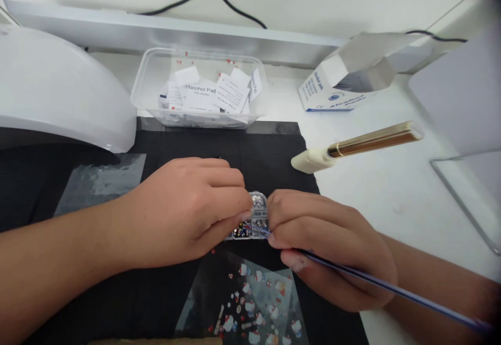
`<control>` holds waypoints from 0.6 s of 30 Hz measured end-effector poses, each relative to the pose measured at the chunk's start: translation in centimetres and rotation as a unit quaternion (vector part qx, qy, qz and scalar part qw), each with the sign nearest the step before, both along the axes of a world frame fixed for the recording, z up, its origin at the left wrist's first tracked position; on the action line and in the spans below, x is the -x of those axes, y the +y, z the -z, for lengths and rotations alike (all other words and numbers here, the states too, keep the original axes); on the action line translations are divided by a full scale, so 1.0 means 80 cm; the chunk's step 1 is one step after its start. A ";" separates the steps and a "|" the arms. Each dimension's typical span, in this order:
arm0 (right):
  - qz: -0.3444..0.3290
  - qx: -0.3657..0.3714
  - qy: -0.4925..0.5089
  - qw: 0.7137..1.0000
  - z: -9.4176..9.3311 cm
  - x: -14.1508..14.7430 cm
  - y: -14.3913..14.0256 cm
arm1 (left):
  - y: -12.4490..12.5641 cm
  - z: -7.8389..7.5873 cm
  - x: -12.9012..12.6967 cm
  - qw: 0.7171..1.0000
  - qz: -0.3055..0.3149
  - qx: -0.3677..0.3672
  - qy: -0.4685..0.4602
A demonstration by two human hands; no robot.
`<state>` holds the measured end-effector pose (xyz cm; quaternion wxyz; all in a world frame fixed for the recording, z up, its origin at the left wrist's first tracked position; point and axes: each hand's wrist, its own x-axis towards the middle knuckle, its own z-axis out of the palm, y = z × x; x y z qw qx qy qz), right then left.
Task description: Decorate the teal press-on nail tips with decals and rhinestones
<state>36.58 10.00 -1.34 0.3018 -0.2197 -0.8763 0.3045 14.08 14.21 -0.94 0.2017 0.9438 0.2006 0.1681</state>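
A small clear case (259,212) of tiny rhinestones, split into compartments, lies on the black mat (156,303). My left hand (195,206) is closed around its left side, thumb and forefinger at the edge, hiding that part. In my right hand (332,246), a thin blue-handled brush (368,278) is pinched like a pen. Its narrow end points left into a front compartment of multicoloured stones; the very tip is hard to make out. Just below the case, a clear sticker sheet (250,308) with cartoon cat figures overlaps another sheet.
Behind my hands stands a clear plastic tub (156,106) of alcohol pad packets. An open alcohol pad box (324,94) is at the back right. A cream bottle with a gold cap (371,140) stands right of the case. A white lamp-like device (66,84) occupies the left.
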 end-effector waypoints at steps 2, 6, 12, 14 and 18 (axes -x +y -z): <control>-0.001 -0.002 0.002 1.000 0.000 0.000 0.000 | 0.000 0.000 0.000 1.000 -0.003 0.000 0.002; -0.006 -0.006 0.007 1.000 0.001 0.001 0.000 | 0.000 0.000 0.001 1.000 -0.001 -0.001 -0.002; -0.008 -0.004 0.008 1.000 0.001 -0.001 0.001 | 0.000 0.002 0.000 1.000 -0.002 -0.001 -0.003; -0.011 -0.005 0.009 1.000 0.000 -0.002 0.000 | 0.000 0.002 0.000 1.000 0.000 -0.002 -0.002; -0.007 -0.004 0.011 1.000 0.000 -0.002 -0.002 | -0.001 0.001 0.001 1.000 0.000 -0.008 -0.002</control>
